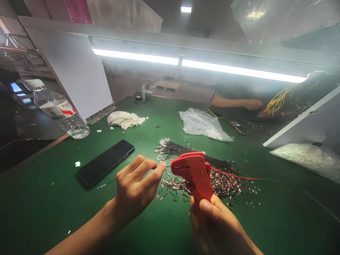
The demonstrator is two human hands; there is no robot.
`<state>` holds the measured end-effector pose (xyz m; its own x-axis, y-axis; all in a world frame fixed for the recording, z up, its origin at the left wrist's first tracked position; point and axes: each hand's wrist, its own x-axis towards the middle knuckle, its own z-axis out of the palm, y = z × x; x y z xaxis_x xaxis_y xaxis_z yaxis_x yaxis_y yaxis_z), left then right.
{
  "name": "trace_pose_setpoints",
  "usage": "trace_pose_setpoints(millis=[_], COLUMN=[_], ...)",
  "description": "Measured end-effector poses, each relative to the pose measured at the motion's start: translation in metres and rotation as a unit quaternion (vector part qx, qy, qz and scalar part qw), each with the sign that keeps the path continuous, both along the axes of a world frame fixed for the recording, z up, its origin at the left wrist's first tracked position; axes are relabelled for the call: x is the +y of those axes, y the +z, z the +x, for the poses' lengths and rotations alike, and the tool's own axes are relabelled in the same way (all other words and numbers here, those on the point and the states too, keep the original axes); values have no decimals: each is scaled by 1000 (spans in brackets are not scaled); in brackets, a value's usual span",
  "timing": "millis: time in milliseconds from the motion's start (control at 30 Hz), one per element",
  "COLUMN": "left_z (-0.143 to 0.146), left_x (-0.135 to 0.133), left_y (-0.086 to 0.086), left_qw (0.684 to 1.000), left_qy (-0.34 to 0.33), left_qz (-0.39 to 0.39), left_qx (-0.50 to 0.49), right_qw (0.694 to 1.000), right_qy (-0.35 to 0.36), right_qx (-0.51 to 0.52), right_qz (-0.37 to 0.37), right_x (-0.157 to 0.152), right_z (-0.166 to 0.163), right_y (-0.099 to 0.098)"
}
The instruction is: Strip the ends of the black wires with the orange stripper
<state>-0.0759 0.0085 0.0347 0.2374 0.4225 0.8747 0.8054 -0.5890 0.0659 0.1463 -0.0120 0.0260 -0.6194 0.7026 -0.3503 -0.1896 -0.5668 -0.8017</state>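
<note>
My right hand (215, 221) grips the handles of a red wire stripper (193, 172), held upright over the green table (39, 205). My left hand (136, 186) pinches a thin dark wire (106, 184) and holds its end at the stripper's jaws. Just behind lie a bundle of black wires (191, 154), a red wire (239, 176) and a scatter of cut metal bits (225, 184).
A black phone (105, 162) lies left of my hands, a water bottle (57, 108) at the table's left edge. A white cloth (124, 119) and a clear plastic bag (202, 124) lie farther back. Another person's hands (252, 104) handle yellow wires (278, 101) at the far right.
</note>
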Motion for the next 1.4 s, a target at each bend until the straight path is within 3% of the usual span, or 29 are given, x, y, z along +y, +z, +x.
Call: trace_pose_setpoints(millis=[133, 233, 400, 567, 767, 867, 967, 1067, 1167, 1233, 1333, 1400], left_z=[0, 1, 1, 1, 1, 1, 1, 1, 0, 0, 2, 4], left_x=[1, 1, 1, 2, 3, 3, 2, 2, 3, 4, 5, 4], left_y=[-1, -2, -3, -3, -6, -7, -7, -6, -7, -8, -11, -14], left_qw=[1000, 1000, 1000, 999, 999, 1000, 1000, 1000, 1000, 999, 999, 999], left_qy=[-9, -17, -15, 1, 0, 0, 6, 9, 8, 2, -6, -10], left_qz=[-5, -7, -22, -27, -23, -23, -22, -24, -27, -31, -39, -46], left_qx=[0, -7, -9, -18, -22, -18, -12, -9, -7, -6, -6, -2], right_qw=[997, 996, 1000, 996, 975, 913, 812, 722, 655, 600, 481, 431], right_qy=[-57, -61, -13, -25, -70, -69, -37, -8, -21, -37, -69, -80], right_qx=[21, 38, 14, 6, -156, -320, -483, -593, -632, -622, -581, -576], right_qz=[-54, -50, 23, 89, 142, 245, 326, 357, 414, 502, 653, 690], right_x=[-4, -3, 4, 15, 24, 29, 34, 34, 23, 10, -12, -24], right_z=[-3, -4, -1, 5, 17, 25, 31, 36, 44, 51, 57, 54], right_y=[0, -1, -2, 3, 5, 5, 10, 14, 11, 3, -12, -20])
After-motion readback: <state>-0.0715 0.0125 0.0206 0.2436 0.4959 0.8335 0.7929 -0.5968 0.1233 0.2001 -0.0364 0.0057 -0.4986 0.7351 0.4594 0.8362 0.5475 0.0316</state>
